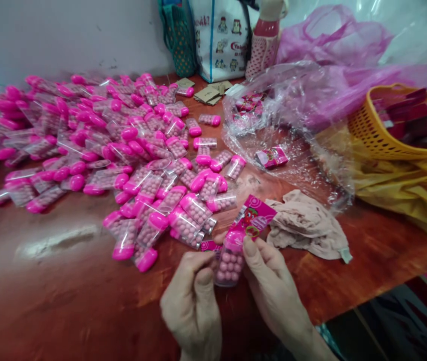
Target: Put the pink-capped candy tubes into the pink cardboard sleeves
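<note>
My right hand (pixel 273 281) grips a small clear candy container (pixel 230 265) with pink balls inside and a pink top. Its thumb presses the front, at the lower edge of a pink printed card (pixel 253 218) that covers the upper part and sticks out above. My left hand (pixel 194 301) is closed beside the container's left edge, index finger and thumb curled near it. Whatever those fingers hold is hidden. Another bit of pink printed card (pixel 210 245) shows just behind them. A large heap of similar candy containers (pixel 149 185) lies to the left and ahead.
On the right are a crumpled cloth (pixel 307 225), a clear plastic bag (pixel 299 140) with printed cards, and a yellow basket (pixel 386 145) of cards on yellow plastic. A white bag (pixel 221 40), a bottle in a holder (pixel 264 45) and cardboard pieces (pixel 209 94) stand or lie at the back.
</note>
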`<state>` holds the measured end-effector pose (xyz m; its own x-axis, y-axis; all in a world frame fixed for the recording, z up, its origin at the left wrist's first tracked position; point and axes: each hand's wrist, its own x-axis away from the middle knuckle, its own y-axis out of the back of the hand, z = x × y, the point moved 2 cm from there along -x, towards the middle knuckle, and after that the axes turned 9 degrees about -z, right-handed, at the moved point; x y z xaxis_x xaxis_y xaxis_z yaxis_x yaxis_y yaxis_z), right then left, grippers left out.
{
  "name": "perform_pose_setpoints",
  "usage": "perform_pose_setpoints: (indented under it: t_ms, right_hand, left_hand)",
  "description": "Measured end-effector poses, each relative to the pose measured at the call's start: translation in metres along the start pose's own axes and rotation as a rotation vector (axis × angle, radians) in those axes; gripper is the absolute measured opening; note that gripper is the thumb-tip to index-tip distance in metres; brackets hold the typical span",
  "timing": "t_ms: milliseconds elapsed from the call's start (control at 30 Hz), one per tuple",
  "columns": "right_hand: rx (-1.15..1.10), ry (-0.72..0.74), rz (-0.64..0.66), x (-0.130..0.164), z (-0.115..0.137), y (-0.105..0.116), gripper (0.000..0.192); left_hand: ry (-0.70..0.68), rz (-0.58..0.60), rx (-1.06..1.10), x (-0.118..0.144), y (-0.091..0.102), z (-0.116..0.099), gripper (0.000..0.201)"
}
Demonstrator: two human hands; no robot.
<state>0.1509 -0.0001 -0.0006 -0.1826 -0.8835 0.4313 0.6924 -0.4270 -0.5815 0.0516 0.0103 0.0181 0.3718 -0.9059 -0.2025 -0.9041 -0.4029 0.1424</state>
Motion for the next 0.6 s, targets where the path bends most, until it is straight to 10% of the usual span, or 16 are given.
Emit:
perform_pose_setpoints:
  t_ms: [200, 600]
  right_hand:
    - [0.014, -0.125, 0.176, 0.002, 0.003, 0.005, 0.026]
    - [0.255, -0.004, 0.134, 0.009, 0.008, 0.002, 0.029]
  left_hand:
    - [-0.008, 0.240, -0.014, -0.020, 0.010, -0.002, 0.018]
    - [0.099, 0.415, -0.041, -0.034, 0.006, -0.018, 0.021]
